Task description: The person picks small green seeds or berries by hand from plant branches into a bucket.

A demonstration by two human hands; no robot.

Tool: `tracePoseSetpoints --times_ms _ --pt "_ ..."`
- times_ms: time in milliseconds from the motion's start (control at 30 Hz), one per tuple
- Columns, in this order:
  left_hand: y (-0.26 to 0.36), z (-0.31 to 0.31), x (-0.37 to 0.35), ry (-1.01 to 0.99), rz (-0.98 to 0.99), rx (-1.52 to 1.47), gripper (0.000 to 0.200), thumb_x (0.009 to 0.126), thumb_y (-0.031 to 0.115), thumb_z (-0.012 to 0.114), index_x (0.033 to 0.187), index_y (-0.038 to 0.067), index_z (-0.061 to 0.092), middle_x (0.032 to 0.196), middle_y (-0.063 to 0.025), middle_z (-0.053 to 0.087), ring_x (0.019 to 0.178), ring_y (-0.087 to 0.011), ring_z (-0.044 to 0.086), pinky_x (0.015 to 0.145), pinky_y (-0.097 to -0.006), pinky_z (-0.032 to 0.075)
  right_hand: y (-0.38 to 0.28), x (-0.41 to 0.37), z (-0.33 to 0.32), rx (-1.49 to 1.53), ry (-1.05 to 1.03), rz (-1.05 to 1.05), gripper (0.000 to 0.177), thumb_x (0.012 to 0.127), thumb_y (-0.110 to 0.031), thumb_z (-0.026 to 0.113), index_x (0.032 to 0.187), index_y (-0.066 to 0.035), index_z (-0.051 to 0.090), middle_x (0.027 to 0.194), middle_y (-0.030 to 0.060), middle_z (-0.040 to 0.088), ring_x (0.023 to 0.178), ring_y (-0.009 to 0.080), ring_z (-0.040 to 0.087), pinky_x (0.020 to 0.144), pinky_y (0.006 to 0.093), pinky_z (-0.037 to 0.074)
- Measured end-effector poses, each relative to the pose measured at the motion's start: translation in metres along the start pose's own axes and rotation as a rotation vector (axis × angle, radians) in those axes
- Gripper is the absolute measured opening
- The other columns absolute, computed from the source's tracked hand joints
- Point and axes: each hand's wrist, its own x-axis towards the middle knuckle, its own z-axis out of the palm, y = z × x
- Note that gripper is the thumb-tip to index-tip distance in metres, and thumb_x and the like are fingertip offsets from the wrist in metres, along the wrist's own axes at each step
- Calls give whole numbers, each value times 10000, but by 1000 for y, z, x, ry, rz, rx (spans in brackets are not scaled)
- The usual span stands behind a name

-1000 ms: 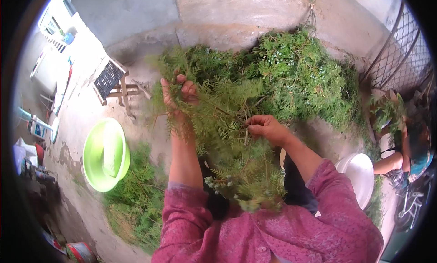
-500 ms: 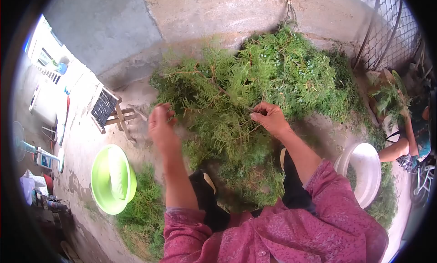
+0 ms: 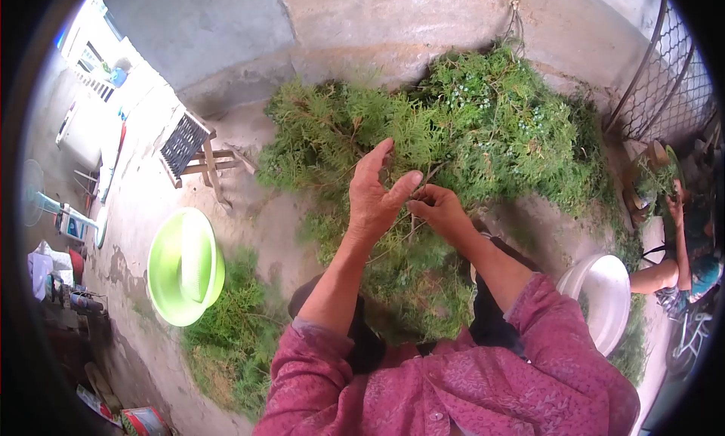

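The fingers of the left hand point(image 3: 371, 206) are pointing upward and away from the wearer, with the thumb standing well apart from them and nothing visible between. The fingers of the right hand point(image 3: 451, 218) are pinching together on the thin stem of a green branch point(image 3: 389, 249), just beside the left thumb; whether the two hands are touching, the view is not making clear. The branch is lying in front of the wearer, its leaves blending into the greenery below, so its full extent is not showing.

Beyond the hands, a large heap of foliage point(image 3: 521, 134) is resting on the ground against a wall point(image 3: 393, 21), with small pale berries point(image 3: 473, 102) dotting it. To the left, a lime-green basin point(image 3: 168, 274) is holding a pale perforated piece point(image 3: 190, 262), and a smaller pile of greenery point(image 3: 240, 323) is lying beside it. A stool point(image 3: 181, 145) with a dark woven seat is standing farther off. To the right, a white tub point(image 3: 610, 300) is sitting near the wearer's sleeve point(image 3: 555, 315), and past it another person's hand point(image 3: 676, 202) is reaching up beside some leafy sprigs point(image 3: 655, 181).
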Motion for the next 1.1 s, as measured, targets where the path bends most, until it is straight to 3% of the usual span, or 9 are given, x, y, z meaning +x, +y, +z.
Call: tracePoseSetpoints --times_ms 100,167,267,467,567,633,867,1033,1100 --pt "-8 6 0 107 111 24 461 818 253 603 1176 -4 468 1012 -78 572 871 -143 542 742 -263 432 7 -2 5 -9 -22 -30 138 752 -127 649 793 -21 571 625 -21 507 560 48 432 495 220 360" --pt "-19 5 1 67 -174 -246 307 856 221 554 1073 6 538 835 -21 596 727 -97 550 643 -220 432 9 -6 9 -32 -55 -28 142 754 -133 647 792 -18 571 630 -17 509 565 51 437 501 224 366" --pt "-12 13 2 192 -191 -480 197 880 193 515 954 21 577 737 19 575 635 -54 509 564 -196 418 4 -15 14 -84 -109 22 166 756 -158 643 797 -14 573 633 -11 511 572 57 446 508 230 377" --pt "-3 11 -5 199 -380 -516 177 891 203 498 891 45 578 668 44 537 550 -26 446 478 -184 373 7 -19 12 -238 -258 35 209 770 -178 637 882 -14 576 716 -13 548 653 50 479 573 217 401" --pt "-3 11 -7 207 -363 -525 172 889 205 503 871 50 574 637 56 515 533 -17 428 467 -177 353 -12 -16 0 -176 -397 80 299 723 -264 685 876 -23 596 740 46 577 692 143 528 645 320 437" --pt "-12 7 -10 154 -346 -514 171 881 222 518 890 64 581 683 48 536 544 -23 452 463 -175 363 -22 -7 -19 153 -134 96 341 727 -294 694 929 -36 599 755 25 582 684 144 536 633 301 442" --pt "-16 7 -23 -48 -405 -424 192 882 255 510 888 80 589 689 51 532 563 -11 446 446 -179 337 -48 1 -86 439 356 -143 211 777 -280 663 867 -99 601 725 -18 584 633 69 516 587 202 410" --pt "-1 15 -27 -137 -497 -428 174 880 239 510 876 85 589 704 51 539 571 -15 449 452 -184 344 -52 -1 -61 427 139 -140 253 774 -138 641 1008 -56 589 887 23 607 750 94 557 668 224 448" --pt "0 18 -28 -160 -511 -443 169 879 235 511 875 86 590 718 50 547 578 -16 454 455 -184 349 -43 3 -51 191 -7 -221 350 770 -60 600 1116 -52 548 1017 47 583 863 105 548 756 243 452"
